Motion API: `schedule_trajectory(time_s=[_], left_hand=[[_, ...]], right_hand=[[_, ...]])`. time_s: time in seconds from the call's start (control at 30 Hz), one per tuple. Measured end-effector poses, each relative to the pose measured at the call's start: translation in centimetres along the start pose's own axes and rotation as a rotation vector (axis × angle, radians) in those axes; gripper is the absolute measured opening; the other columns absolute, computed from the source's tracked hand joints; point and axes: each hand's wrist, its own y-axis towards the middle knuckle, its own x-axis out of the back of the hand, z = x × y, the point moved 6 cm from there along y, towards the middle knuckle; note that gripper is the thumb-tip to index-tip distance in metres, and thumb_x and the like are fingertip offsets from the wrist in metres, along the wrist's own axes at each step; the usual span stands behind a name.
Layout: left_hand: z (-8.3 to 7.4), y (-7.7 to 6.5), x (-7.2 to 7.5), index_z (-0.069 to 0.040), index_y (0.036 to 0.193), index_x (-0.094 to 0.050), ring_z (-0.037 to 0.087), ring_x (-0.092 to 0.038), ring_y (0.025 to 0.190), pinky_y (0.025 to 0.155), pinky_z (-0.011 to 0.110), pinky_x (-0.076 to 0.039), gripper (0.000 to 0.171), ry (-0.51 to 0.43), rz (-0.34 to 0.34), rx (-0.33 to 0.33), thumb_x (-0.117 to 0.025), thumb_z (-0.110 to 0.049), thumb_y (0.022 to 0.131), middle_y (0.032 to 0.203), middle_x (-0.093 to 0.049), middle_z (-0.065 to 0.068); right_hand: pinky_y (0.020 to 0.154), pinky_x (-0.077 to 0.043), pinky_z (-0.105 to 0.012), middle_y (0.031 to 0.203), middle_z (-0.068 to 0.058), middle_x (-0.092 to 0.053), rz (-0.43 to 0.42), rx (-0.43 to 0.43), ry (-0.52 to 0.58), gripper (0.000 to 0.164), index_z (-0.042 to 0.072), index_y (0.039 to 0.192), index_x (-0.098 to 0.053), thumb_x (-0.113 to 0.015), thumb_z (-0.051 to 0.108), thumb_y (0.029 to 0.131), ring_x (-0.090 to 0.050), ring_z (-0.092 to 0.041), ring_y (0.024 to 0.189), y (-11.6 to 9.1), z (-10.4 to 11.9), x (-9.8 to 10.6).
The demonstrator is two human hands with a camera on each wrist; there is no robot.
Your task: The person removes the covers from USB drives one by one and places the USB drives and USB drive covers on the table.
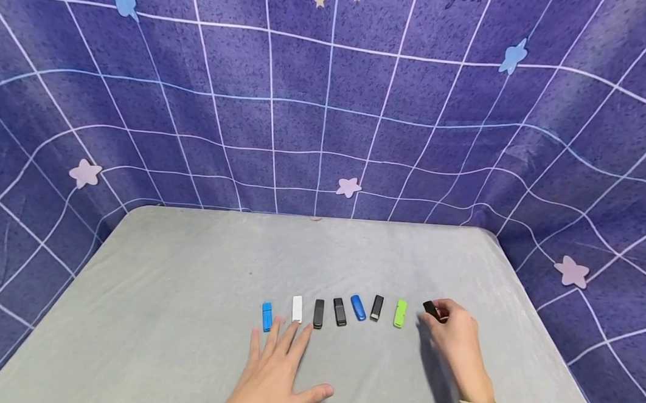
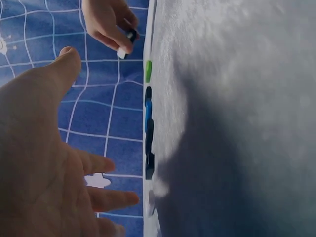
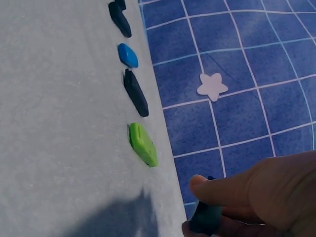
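Note:
My right hand (image 1: 456, 330) pinches a black USB stick (image 1: 430, 307) between thumb and fingers, at the right end of a row of USB sticks. In the left wrist view that stick shows a pale end. Nearest to it in the row lies a lime green stick (image 1: 400, 313). My left hand (image 1: 275, 375) holds nothing, its fingers spread just in front of a light blue stick (image 1: 267, 316), a white stick (image 1: 297, 308) and a black stick (image 1: 319, 314). Whether its fingertips touch the cloth cannot be told.
Between the hands lie another black stick (image 1: 340, 311), a darker blue stick (image 1: 358, 307) and a black stick with a pale end (image 1: 376, 308). A grey cloth (image 1: 188, 267) covers the table. Behind and beside it hangs a purple-blue curtain (image 1: 300, 121) with grid lines and stars.

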Motion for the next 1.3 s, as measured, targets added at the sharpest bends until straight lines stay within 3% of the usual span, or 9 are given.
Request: schedule_trajectory(time_s=[0.23,0.47,0.57,0.77,0.97,1.13,1.3], left_hand=[[1.0,-0.3,0.6,-0.017,0.159,-0.040,0.050,-0.014,0.156,0.115,0.080,-0.010,0.106,0.052,-0.072,-0.005,-0.055,-0.087,0.081,0.161,-0.041,0.019],[2.2,-0.2,1.2,-0.018,0.158,-0.041,0.047,-0.014,0.157,0.115,0.080,-0.009,0.107,0.076,-0.056,0.031,-0.051,-0.090,0.080,0.161,-0.041,0.019],[2.5,-0.1,1.5,-0.017,0.158,-0.041,0.047,-0.016,0.156,0.115,0.080,-0.009,0.107,0.086,-0.063,0.031,-0.051,-0.090,0.081,0.162,-0.039,0.019],[3.2,0.1,2.7,-0.016,0.157,-0.043,0.049,-0.024,0.153,0.114,0.080,-0.015,0.104,0.131,-0.154,0.018,-0.056,-0.086,0.081,0.158,-0.045,0.020],[3.3,0.4,4.0,-0.015,0.156,-0.044,0.050,-0.028,0.151,0.113,0.080,-0.018,0.100,0.119,-0.243,0.020,-0.062,-0.081,0.083,0.155,-0.049,0.017],[3.0,0.5,4.8,-0.020,0.157,-0.044,0.046,-0.042,0.145,0.113,0.074,-0.030,0.096,0.086,-0.300,0.006,-0.059,-0.082,0.084,0.153,-0.054,0.010],[2.3,0.8,5.2,-0.019,0.153,-0.049,0.035,-0.058,0.133,0.105,0.058,-0.049,0.090,0.043,-0.369,-0.057,-0.066,-0.075,0.085,0.145,-0.062,0.004]], right_hand=[[0.073,-0.053,-0.037,0.087,-0.012,-0.076,0.018,0.040,0.005,0.017,0.002,0.101,-0.076,-0.080,0.012,0.087,-0.069,-0.023,0.080,-0.4,0.9,0.1],[0.073,-0.056,-0.039,0.086,-0.012,-0.077,0.006,0.149,0.005,0.018,-0.001,0.098,-0.078,-0.083,0.006,0.083,-0.072,-0.023,0.078,-1.1,2.6,-0.2],[0.070,-0.055,-0.034,0.084,-0.009,-0.077,0.023,0.184,0.014,0.015,0.001,0.096,-0.078,-0.083,0.006,0.082,-0.069,-0.019,0.075,-1.3,3.4,-0.5],[0.067,-0.053,-0.025,0.087,-0.005,-0.077,0.086,0.178,0.080,0.007,0.008,0.094,-0.076,-0.079,0.007,0.088,-0.069,-0.013,0.074,-1.5,4.6,-0.9],[0.062,-0.054,-0.023,0.088,-0.006,-0.078,0.105,0.186,0.141,0.009,0.006,0.099,-0.075,-0.078,0.008,0.090,-0.070,-0.013,0.069,-2.1,5.8,-1.1],[0.059,-0.050,-0.023,0.087,-0.004,-0.077,0.115,0.209,0.145,0.012,0.007,0.100,-0.076,-0.080,0.010,0.089,-0.062,-0.007,0.062,-2.7,7.1,-1.8],[0.060,-0.051,-0.021,0.090,-0.002,-0.078,0.166,0.227,0.180,0.011,0.009,0.097,-0.078,-0.082,0.011,0.087,-0.061,-0.003,0.064,-3.5,8.3,-2.5]])
